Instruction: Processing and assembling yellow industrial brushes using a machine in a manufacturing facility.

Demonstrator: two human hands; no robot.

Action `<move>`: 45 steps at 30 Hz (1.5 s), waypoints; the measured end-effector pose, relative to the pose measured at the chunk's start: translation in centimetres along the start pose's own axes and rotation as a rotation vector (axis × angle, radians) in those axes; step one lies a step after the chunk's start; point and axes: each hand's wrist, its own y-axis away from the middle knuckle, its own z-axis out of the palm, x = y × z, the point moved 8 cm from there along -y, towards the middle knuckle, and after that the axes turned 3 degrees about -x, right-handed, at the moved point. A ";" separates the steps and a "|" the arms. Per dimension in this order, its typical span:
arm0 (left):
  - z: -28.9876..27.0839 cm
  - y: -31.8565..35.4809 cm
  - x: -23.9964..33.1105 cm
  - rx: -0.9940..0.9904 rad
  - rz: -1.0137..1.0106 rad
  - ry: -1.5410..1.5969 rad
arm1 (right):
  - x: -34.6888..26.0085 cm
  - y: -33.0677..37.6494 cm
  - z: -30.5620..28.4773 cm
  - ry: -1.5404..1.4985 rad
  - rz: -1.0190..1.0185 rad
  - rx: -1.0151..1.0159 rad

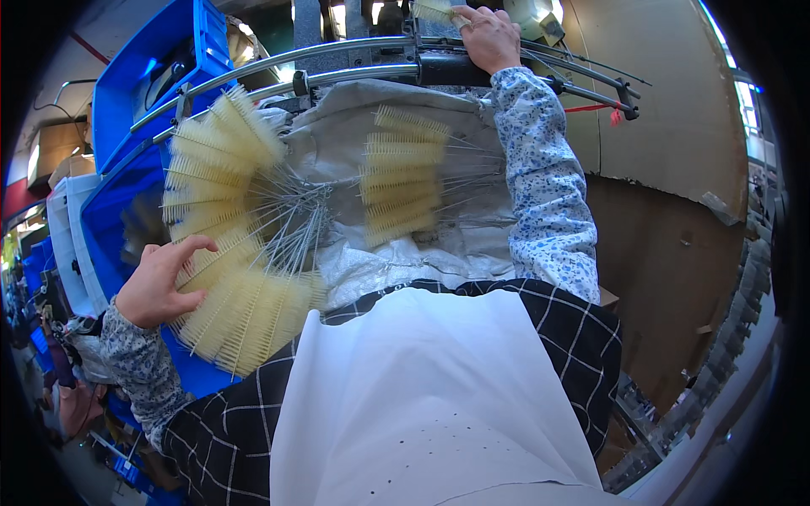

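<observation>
A thick fan of bottle brushes (245, 316), with pale yellow bristles and thin twisted wire stems, lies at my left and partly over my lap. My left hand (160, 282) is at the fan's outer edge, thumb and forefinger apart and curved, with nothing plainly gripped. Far ahead, my right hand (491, 40) is closed at the rail, its fingers on the bristles of a single brush (434, 10) that the picture's top edge cuts off. Between my arms, a smaller row of bottle brushes (405, 177) rests on a grey-white sheet, wires pointing right.
Curved metal rails (363, 74) cross in front of me. A blue bin (160, 76) stands at the far left, with another blue container (126, 228) below the fan. A large cardboard sheet (666, 101) is at the right. A white cloth (422, 388) covers my lap.
</observation>
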 end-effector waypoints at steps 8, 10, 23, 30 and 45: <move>-1.7 0.6 -0.2 0.237 0.095 0.304 | 0.7 -1.5 1.5 0.029 -0.064 -0.077; -3.5 1.0 -0.1 0.396 0.165 0.351 | 1.0 -2.3 2.2 0.043 -0.097 -0.050; -9.2 7.3 -3.1 0.852 0.339 0.343 | 7.3 0.3 1.7 0.019 0.185 0.028; -9.5 7.1 -1.6 0.831 0.382 0.324 | 4.2 -0.2 3.2 -0.087 0.154 0.002; -10.0 6.4 0.3 0.775 0.423 0.243 | -6.5 -0.8 1.4 -0.196 0.190 -0.012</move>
